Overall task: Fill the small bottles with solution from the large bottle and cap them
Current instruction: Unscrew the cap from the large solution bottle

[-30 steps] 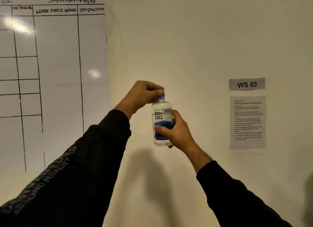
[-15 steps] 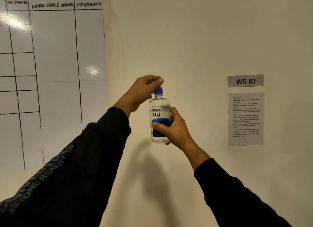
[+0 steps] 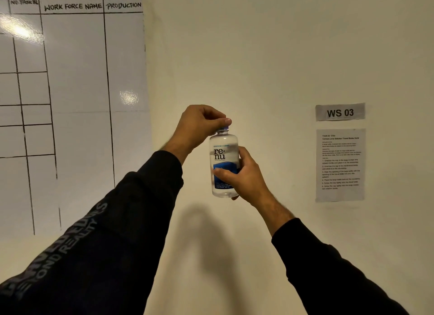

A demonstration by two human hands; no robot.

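Twisting the cap on the big solution bottle, held upright against the wall.

My right hand (image 3: pixel 244 176) wraps the renu bottle (image 3: pixel 224 159) around its label, and my left hand (image 3: pixel 199 124) pinches the blue cap (image 3: pixel 225 127) from above. If I squeeze the body as the cap loosens, solution could spurt out. No small bottles are in sight.

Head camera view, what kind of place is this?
Probably a numbered workstation in a production site: a WS 03 sign, a printed instruction sheet below it, and a whiteboard with workforce and production columns.
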